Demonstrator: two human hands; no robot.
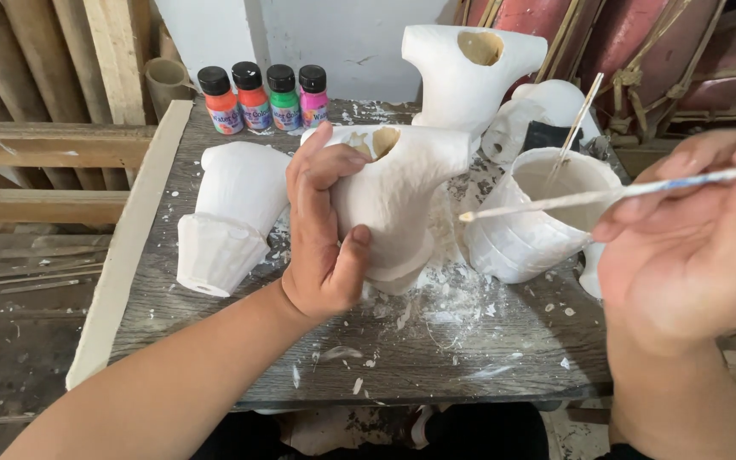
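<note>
Bottles: four paint bottles (267,98), black caps, orange, red, green, pink, at the table (436,358) far edge.
White moulds: six or so.
Left hand (324,234): grasping mould (398,200) mid-table.
Right hand (692,247): pinching brush (598,196) over cup (526,221).

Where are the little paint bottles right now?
The four paint bottles stand in a row at the table's far left edge, behind the white piece the left hand holds.
</note>
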